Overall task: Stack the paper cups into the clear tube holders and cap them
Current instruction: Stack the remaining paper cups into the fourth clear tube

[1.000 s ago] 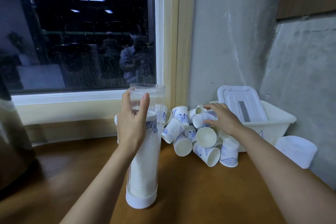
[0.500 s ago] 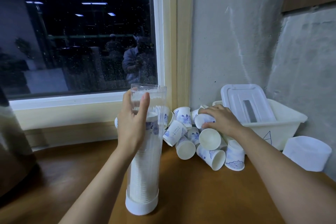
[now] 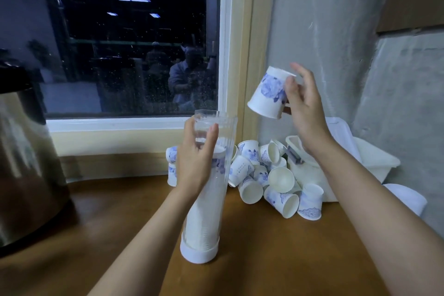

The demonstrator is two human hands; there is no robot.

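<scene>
The left hand is wrapped round the upper part of the clear tube, thumb on the near side and fingers curled behind. That looks meant to steady a tall, narrow thing that stands on the wooden table on only its white base cap. Inside the tube a white stack of cups rises to about the level of that hand, leaving the open mouth above it free. The right hand is up and to the right of the tube's mouth. Its thumb and fingers pinch a paper cup by the side wall, with the other fingers spread loose. The cup is tilted, rim down and to the left and base up, probably so that it can drop over the stack and nest. It is near the opening but not yet over it. The loose cups lie heaped just beyond the tube to the right, within easy reach of the picking hand, against a white bin. A white round piece lies at the far right (perhaps the top cap, though I cannot be sure). A metal vessel stands at the left.
</scene>
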